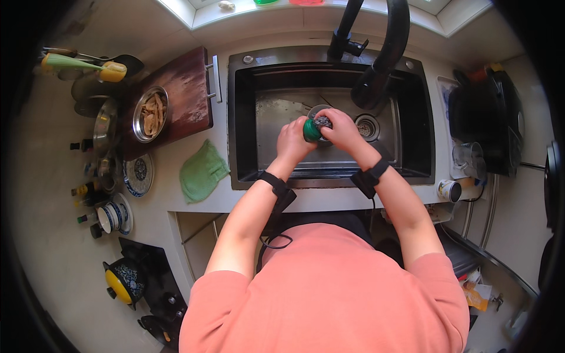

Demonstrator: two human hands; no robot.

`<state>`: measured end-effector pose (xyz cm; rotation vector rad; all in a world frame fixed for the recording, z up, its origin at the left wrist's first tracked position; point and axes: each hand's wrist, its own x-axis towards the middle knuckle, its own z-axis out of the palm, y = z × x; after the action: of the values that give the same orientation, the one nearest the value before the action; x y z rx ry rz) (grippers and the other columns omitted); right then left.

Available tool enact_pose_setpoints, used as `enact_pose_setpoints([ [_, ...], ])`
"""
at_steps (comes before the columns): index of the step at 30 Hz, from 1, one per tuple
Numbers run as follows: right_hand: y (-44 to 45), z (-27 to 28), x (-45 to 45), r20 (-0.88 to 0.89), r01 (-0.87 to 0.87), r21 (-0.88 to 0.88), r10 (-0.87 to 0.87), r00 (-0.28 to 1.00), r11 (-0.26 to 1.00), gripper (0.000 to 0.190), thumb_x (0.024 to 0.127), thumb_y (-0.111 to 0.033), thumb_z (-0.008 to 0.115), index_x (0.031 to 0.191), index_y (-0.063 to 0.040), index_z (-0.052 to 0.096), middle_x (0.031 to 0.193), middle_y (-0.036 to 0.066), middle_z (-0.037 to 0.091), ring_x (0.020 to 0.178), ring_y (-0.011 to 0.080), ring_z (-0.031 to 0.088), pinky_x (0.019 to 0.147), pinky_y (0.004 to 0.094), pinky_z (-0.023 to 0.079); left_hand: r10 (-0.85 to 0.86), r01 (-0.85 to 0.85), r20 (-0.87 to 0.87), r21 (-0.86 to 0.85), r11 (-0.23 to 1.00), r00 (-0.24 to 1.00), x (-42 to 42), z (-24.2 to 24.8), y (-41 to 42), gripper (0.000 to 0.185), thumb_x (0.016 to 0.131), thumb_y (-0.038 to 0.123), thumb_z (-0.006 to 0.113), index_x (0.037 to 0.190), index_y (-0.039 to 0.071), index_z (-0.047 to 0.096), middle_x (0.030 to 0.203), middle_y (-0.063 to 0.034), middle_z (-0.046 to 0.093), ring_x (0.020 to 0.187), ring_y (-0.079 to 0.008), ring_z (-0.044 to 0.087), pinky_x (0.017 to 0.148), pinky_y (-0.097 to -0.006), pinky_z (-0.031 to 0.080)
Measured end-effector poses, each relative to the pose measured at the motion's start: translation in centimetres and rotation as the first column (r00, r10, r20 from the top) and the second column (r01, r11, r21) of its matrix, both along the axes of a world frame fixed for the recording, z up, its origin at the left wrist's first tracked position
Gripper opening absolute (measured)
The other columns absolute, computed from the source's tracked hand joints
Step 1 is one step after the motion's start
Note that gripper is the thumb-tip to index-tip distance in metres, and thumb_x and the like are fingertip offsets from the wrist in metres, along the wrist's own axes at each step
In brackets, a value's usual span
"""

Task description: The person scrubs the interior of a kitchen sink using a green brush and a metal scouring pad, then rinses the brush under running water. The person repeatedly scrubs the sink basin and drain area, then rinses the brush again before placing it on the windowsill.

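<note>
Over the dark kitchen sink, my left hand holds a small green object, perhaps a bottle or cup; my fingers hide part of it. My right hand grips a grey metal scouring pad close against the green object's right side. A round, pale bowl-like thing shows partly behind and below my hands. To their right is the sink drain strainer. The black faucet's spray head hangs above the sink, to the upper right of my hands.
Left of the sink lie a green cloth and a wooden cutting board bearing a metal bowl of brownish food pieces. Farther left stand stacked bowls and a lidded pot. On the right are a glass pitcher and a can.
</note>
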<state>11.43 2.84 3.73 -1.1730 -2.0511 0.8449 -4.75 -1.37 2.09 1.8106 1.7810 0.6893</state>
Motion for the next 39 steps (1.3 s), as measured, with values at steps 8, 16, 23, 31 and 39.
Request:
enact_pose_setpoints([
  [8,-1.4,0.2,-0.7,0.112,-0.027,0.065,0.02,0.994,0.998,0.018,0.063,-0.009,0.061,0.082,-0.007,0.061,0.085,0.011,0.062,0.086,0.0326,0.057,0.078,0.0407,0.046,-0.017,0.014,-0.038,-0.061,0.998,0.999,-0.2,-0.8,-0.6,0.05,0.059,0.023,0.075,0.104,0.01,0.057,0.102,-0.0125,0.063,0.098,-0.0337,0.056,0.084,-0.0411,0.045],
  [16,-1.3,0.7,-0.8,0.174,-0.04,0.063,0.028,0.984,0.997,0.017,0.065,-0.009,0.06,0.082,-0.008,0.061,0.084,0.01,0.062,0.084,0.0317,0.056,0.076,0.041,0.046,-0.047,0.041,-0.072,-0.073,0.996,0.996,-0.2,-0.6,-0.4,0.052,0.059,0.024,0.076,0.105,0.011,0.056,0.098,-0.013,0.064,0.097,-0.0337,0.058,0.084,-0.0413,0.046],
  [23,-1.8,0.7,-0.7,0.167,-0.063,0.086,0.048,0.985,0.994,0.018,0.063,-0.009,0.062,0.081,-0.008,0.061,0.082,0.01,0.062,0.083,0.0311,0.057,0.075,0.0414,0.046,-0.019,0.014,-0.042,-0.112,0.994,0.999,0.0,-0.1,-0.4,0.046,0.06,0.022,0.073,0.102,0.011,0.056,0.097,-0.0138,0.063,0.095,-0.0348,0.058,0.081,-0.0427,0.047],
  [31,-1.9,1.0,-0.3,0.186,-0.083,0.126,0.058,0.981,0.989,0.017,0.063,-0.008,0.06,0.08,-0.008,0.06,0.082,0.009,0.062,0.081,0.0312,0.057,0.073,0.0403,0.046,0.002,-0.002,0.022,-0.006,1.0,1.0,0.5,-0.4,-1.0,0.047,0.059,0.018,0.072,0.102,0.009,0.056,0.096,-0.0143,0.063,0.094,-0.0352,0.058,0.082,-0.0416,0.046],
  [39,-1.9,1.2,-0.3,0.172,-0.068,0.144,0.042,0.984,0.987,0.018,0.062,-0.008,0.061,0.08,-0.008,0.06,0.081,0.01,0.062,0.082,0.0321,0.056,0.075,0.0409,0.046,-0.01,0.011,0.016,-0.08,0.997,1.0,0.5,-0.2,-0.9,0.047,0.059,0.021,0.073,0.103,0.011,0.057,0.099,-0.0124,0.063,0.097,-0.034,0.057,0.084,-0.0414,0.046],
])
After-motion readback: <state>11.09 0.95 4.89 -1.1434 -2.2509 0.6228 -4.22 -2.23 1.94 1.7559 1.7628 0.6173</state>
